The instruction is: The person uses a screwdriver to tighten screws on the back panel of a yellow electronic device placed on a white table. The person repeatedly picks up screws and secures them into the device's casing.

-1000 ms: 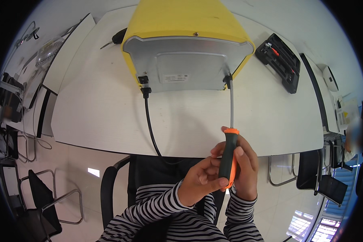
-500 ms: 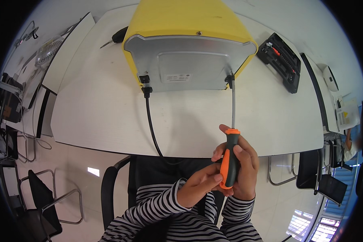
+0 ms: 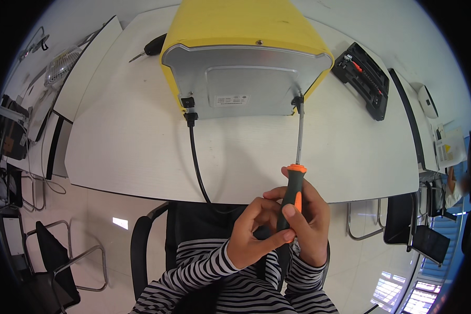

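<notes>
A long screwdriver [image 3: 295, 188] with a dark green and orange handle points away from me. Its shaft reaches a small black fitting [image 3: 296, 101] at the lower right of the yellow machine's grey panel [image 3: 193, 78]; the tip's exact seat is hard to make out. My right hand [image 3: 311, 230] is wrapped round the handle, thumb lying along it. At the handle's butt, my left hand [image 3: 254, 233] is closed, its thumb against the end and its fingers curled beside it. A black power cord [image 3: 195, 157] is plugged in at the panel's lower left and hangs over the table edge.
The yellow machine [image 3: 246, 23] stands on a white table [image 3: 120, 136]. Behind it on the left lies a black-handled tool [image 3: 154, 46]; at the right, an open black tool case [image 3: 362, 81]. Black chairs [image 3: 52, 261] stand on both sides, and a fan [image 3: 62, 68] is at far left.
The screwdriver handle has turned, so less orange shows, and its butt has shifted left. My right thumb has moved down the handle; my left hand has changed its hold at the end.
</notes>
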The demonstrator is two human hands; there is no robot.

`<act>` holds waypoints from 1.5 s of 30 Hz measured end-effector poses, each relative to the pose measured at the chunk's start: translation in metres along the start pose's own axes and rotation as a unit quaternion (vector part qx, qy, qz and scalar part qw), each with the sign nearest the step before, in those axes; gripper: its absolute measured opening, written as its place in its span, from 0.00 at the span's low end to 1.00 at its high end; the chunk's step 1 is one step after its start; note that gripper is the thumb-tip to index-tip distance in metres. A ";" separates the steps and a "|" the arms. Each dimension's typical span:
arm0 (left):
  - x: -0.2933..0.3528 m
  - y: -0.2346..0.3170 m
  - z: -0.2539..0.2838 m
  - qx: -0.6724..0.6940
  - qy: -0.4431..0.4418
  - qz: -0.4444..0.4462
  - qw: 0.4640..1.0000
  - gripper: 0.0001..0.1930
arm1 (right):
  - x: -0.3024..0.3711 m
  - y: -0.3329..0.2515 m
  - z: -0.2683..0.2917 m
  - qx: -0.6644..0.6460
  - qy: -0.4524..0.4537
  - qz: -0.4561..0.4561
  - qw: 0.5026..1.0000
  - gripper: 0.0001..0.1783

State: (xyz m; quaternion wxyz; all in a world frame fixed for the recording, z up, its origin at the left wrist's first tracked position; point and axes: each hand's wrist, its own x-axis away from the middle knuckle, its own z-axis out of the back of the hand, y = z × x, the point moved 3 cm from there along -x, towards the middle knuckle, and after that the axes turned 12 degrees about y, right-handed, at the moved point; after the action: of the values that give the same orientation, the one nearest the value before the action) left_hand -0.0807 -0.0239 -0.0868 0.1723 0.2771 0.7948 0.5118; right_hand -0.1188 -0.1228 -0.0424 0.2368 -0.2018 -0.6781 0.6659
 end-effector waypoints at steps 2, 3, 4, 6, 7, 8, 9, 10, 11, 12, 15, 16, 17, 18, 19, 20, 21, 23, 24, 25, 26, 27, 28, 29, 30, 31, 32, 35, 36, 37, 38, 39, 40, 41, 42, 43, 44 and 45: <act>-0.001 0.005 0.001 -0.052 0.001 -0.027 0.998 0.19 | -0.002 0.001 -0.001 -0.017 0.000 -0.025 1.000 0.23; -0.001 0.006 0.002 -0.062 0.001 -0.022 0.998 0.18 | -0.002 0.002 -0.002 -0.043 0.003 -0.049 0.998 0.23; 0.000 0.007 0.002 -0.072 0.001 -0.016 0.997 0.18 | -0.002 0.003 -0.002 -0.069 0.006 -0.073 0.995 0.22; 0.000 0.007 0.001 -0.059 0.002 -0.012 0.998 0.17 | -0.004 0.008 -0.002 -0.102 -0.001 -0.056 0.993 0.22; 0.001 0.005 0.000 -0.037 0.004 -0.012 0.999 0.17 | -0.004 0.010 -0.002 -0.118 -0.005 -0.048 0.992 0.22; 0.001 0.004 0.000 -0.014 0.006 -0.012 1.000 0.16 | -0.004 0.010 -0.002 -0.139 -0.010 -0.053 0.989 0.23; 0.002 0.001 -0.002 0.037 -0.005 0.032 0.999 0.16 | -0.004 0.010 -0.002 -0.160 -0.014 -0.059 0.985 0.23; 0.003 -0.001 -0.003 0.087 -0.017 0.077 0.993 0.16 | -0.004 0.010 -0.001 -0.181 -0.018 -0.064 0.981 0.23; 0.005 -0.003 -0.004 0.137 -0.028 0.122 0.983 0.16 | -0.004 0.008 -0.003 -0.160 -0.013 -0.066 0.985 0.24; 0.007 -0.010 -0.003 0.196 -0.087 0.183 0.960 0.17 | -0.005 0.004 -0.005 -0.140 -0.008 -0.068 0.988 0.26; 0.003 -0.009 -0.002 0.211 -0.094 0.228 0.946 0.17 | -0.006 0.004 -0.005 -0.174 -0.039 -0.080 0.981 0.25; 0.002 -0.008 -0.001 0.205 -0.086 0.203 0.954 0.18 | -0.007 0.005 -0.004 -0.202 -0.058 -0.084 0.974 0.25; 0.001 -0.007 -0.001 0.199 -0.077 0.179 0.960 0.19 | -0.007 0.005 -0.004 -0.194 -0.062 -0.078 0.976 0.25; 0.000 -0.005 0.000 0.192 -0.069 0.154 0.967 0.20 | -0.008 0.005 -0.003 -0.185 -0.065 -0.072 0.978 0.25; -0.001 -0.004 -0.001 0.194 -0.059 0.158 0.966 0.20 | -0.008 0.005 -0.003 -0.177 -0.069 -0.066 0.980 0.26; -0.002 0.000 -0.002 0.196 -0.050 0.161 0.966 0.21 | -0.008 0.004 -0.002 -0.157 -0.053 -0.059 0.985 0.25; -0.002 0.002 -0.002 0.197 -0.041 0.164 0.966 0.21 | -0.006 0.002 -0.001 -0.136 -0.036 -0.051 0.989 0.25; -0.003 0.001 -0.002 0.188 -0.017 0.146 0.971 0.20 | -0.002 0.002 -0.002 -0.100 -0.007 -0.027 0.995 0.25; -0.002 0.001 -0.002 0.184 -0.005 0.137 0.973 0.20 | 0.000 0.003 -0.003 -0.086 0.008 -0.011 0.996 0.25; -0.002 0.000 0.000 0.142 0.008 0.113 0.983 0.19 | 0.001 0.004 -0.004 -0.071 0.021 0.005 0.997 0.25; -0.002 0.000 0.001 0.100 0.021 0.089 0.991 0.19 | 0.002 0.004 -0.005 -0.058 0.026 0.013 0.998 0.25; -0.002 0.001 0.003 0.057 0.035 0.065 0.996 0.19 | 0.003 0.004 -0.006 -0.044 0.030 0.020 0.998 0.25; -0.001 0.003 0.004 -0.004 0.037 0.039 0.999 0.20 | 0.003 0.003 -0.005 -0.029 0.037 0.027 0.999 0.25; -0.001 0.007 0.005 -0.066 0.040 0.012 0.997 0.20 | 0.003 0.003 -0.005 -0.040 0.030 0.003 0.999 0.25; -0.001 0.011 0.006 -0.127 0.043 -0.015 0.991 0.21 | 0.002 0.003 -0.005 -0.052 0.024 -0.022 0.998 0.24; -0.001 0.013 0.005 -0.157 0.041 -0.038 0.986 0.21 | 0.001 0.003 -0.006 -0.064 0.016 -0.046 0.997 0.24; -0.002 0.015 0.005 -0.187 0.038 -0.061 0.980 0.20 | -0.001 0.003 -0.007 -0.075 0.029 -0.034 0.996 0.24; -0.004 0.015 0.005 -0.158 0.003 -0.080 0.984 0.19 | -0.006 0.003 -0.009 -0.107 0.054 -0.008 0.993 0.25; -0.004 0.014 0.005 -0.129 -0.013 -0.078 0.988 0.18 | -0.007 0.002 -0.009 -0.118 0.056 -0.007 0.991 0.25; -0.003 0.014 0.004 -0.115 -0.015 -0.073 0.991 0.17 | -0.008 0.001 -0.010 -0.128 0.058 -0.006 0.990 0.25; 0.000 0.012 0.002 -0.102 -0.016 -0.068 0.992 0.16 | -0.007 0.000 -0.010 -0.131 0.059 -0.009 0.990 0.25; 0.003 0.011 0.000 -0.090 -0.018 -0.063 0.994 0.16 | -0.006 0.000 -0.010 -0.133 0.059 -0.011 0.989 0.26; 0.004 0.009 0.001 -0.084 -0.027 -0.049 0.995 0.15 | -0.005 0.001 -0.011 -0.131 0.063 -0.015 0.989 0.27; 0.003 0.007 0.001 -0.075 -0.037 -0.025 0.996 0.15 | -0.004 0.002 -0.011 -0.129 0.067 -0.019 0.989 0.27; 0.002 0.005 0.002 -0.066 -0.046 -0.001 0.997 0.16 | -0.003 0.004 -0.012 -0.130 0.068 -0.024 0.989 0.27; 0.002 0.003 0.002 -0.061 -0.056 0.020 0.996 0.16 | -0.001 0.006 -0.010 -0.134 0.066 -0.027 0.988 0.27; 0.003 0.002 0.002 -0.055 -0.065 0.036 0.996 0.17 | 0.001 0.008 -0.010 -0.138 0.065 -0.030 0.988 0.27; 0.004 0.001 0.003 -0.048 -0.073 0.052 0.995 0.18 | 0.002 0.009 -0.009 -0.140 0.068 -0.030 0.987 0.27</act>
State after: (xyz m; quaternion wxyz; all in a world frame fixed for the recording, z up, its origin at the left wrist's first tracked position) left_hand -0.0820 -0.0193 -0.0874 0.2166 0.3459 0.7389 0.5362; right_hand -0.1156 -0.1142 -0.0514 0.2717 -0.2572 -0.7525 0.5420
